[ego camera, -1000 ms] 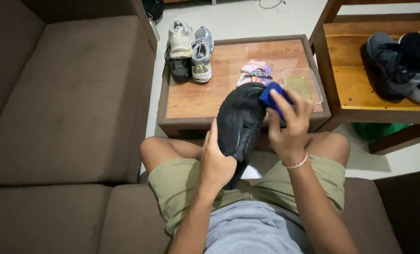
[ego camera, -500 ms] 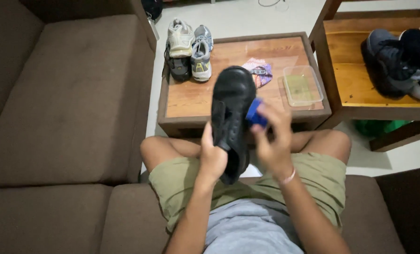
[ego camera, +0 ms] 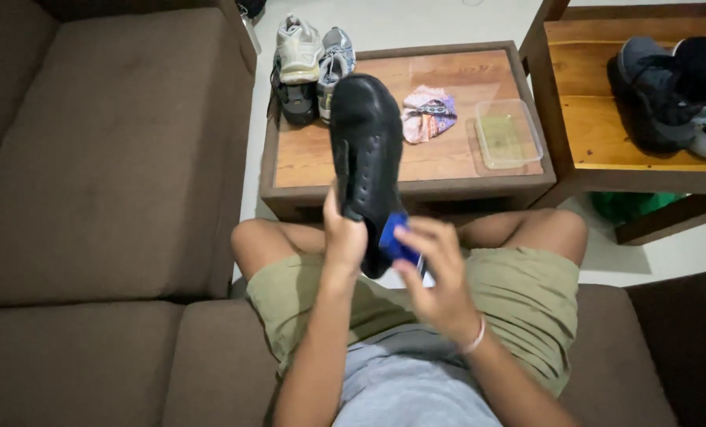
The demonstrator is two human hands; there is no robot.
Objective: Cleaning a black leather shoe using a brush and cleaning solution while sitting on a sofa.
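A: What does the person hold?

B: The left hand holds a black shoe by its heel end. The fingers are wrapped around the back part, so the grip is closed on it. The shoe points away from the body, its toe up over the near edge of the small wooden table.

A: And the other hand?

B: The right hand is just beside the heel of the shoe. Its fingertips pinch a small blue cloth — the cloth is pressed against the lower side of the shoe, near where the left hand holds it. The fingers are close together, not spread. There is a thin bracelet on this wrist.

A: Where does the person sit?

B: On a brown sofa, with olive shorts and a grey shirt. The shoe is above the knees, between the body and the table.

A: What lies on the table?

B: At the far left corner stands a pair of grey and white sneakers, partly hidden behind the toe of the black shoe. Near the middle lies a crumpled patterned cloth, and just right of it a clear plastic container. On the wooden shelf to the right — well apart from the hands — rest dark sneakers. Under this shelf I see something green, but I cannot tell what it is.
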